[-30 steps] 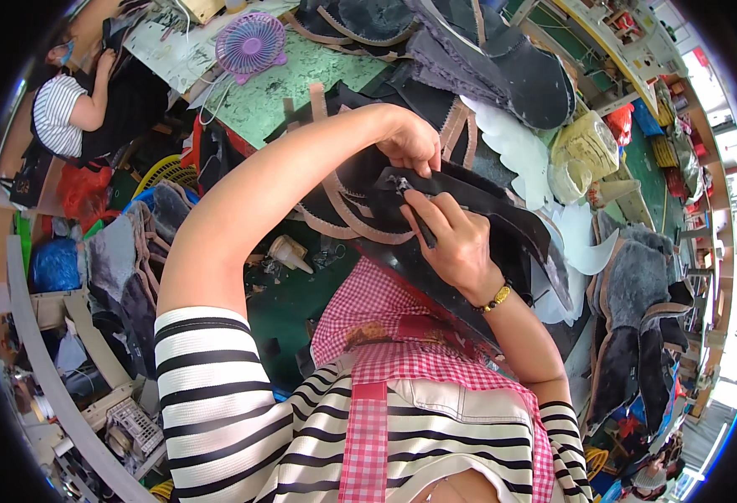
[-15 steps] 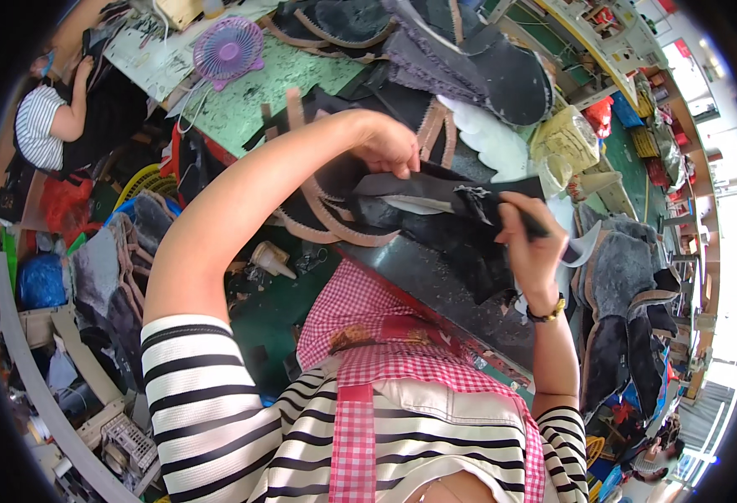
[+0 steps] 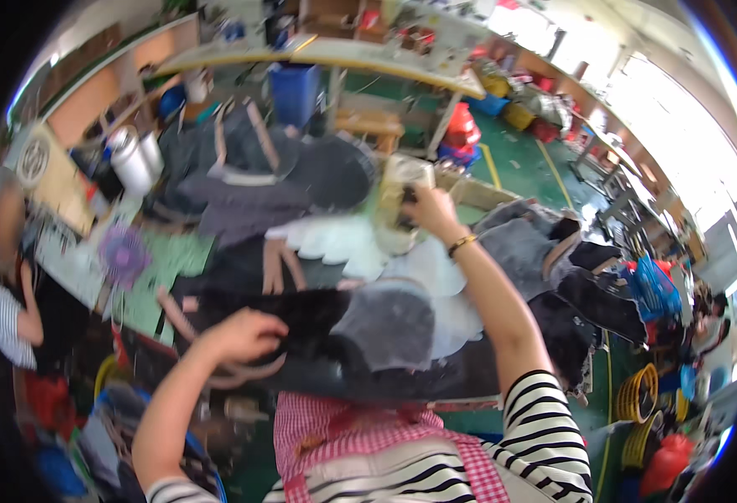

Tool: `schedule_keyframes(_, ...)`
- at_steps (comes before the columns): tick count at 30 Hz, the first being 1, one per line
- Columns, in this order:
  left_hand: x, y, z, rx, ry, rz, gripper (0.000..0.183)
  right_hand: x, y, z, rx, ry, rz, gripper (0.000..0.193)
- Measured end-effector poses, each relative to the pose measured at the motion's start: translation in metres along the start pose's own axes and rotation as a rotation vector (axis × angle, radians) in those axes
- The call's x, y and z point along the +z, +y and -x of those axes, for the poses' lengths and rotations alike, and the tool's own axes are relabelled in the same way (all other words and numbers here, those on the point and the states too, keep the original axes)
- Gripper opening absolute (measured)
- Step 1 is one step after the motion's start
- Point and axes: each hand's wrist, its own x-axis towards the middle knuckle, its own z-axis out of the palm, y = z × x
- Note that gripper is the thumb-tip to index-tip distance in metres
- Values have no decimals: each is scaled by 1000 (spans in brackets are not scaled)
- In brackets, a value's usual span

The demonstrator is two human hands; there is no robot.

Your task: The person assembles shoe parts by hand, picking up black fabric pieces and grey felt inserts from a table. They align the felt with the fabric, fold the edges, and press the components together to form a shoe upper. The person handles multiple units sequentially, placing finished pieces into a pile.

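Observation:
My right hand reaches up to a yellowish translucent container on the far side of the work surface. Its fingers are closed around something small and dark, too blurred to name. Low over a black fabric piece, my left hand has its fingers loosely apart and holds nothing visible. A rounded grey panel lies at the right end of the black fabric. Behind it are white scalloped sheets and tan strips.
Grey and dark fleecy pieces are heaped at the right, beyond my right forearm. Piled dark grey pieces cover the far side. A purple fan stands at the left, near another person in stripes. A blue bin is farther off.
My view has swung up and right. Both hands have left the black piece held between them; my right hand has moved to the container, my left hand lower over the work surface.

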Motion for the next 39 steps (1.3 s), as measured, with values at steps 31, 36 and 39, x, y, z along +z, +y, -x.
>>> schedule_keyframes(31, -22, 93, 24, -39, 527, -209, 12, -129, -86, 116, -627, -538, -887, 37)
schedule_keyframes(36, -40, 128, 35, -126, 351, 31, 15, -174, -90, 120, -633, -828, -1179, 41)
schedule_keyframes(39, -33, 123, 43, -117, 272, 108, 18, -178, -99, 121, -677, -769, -1076, 26)
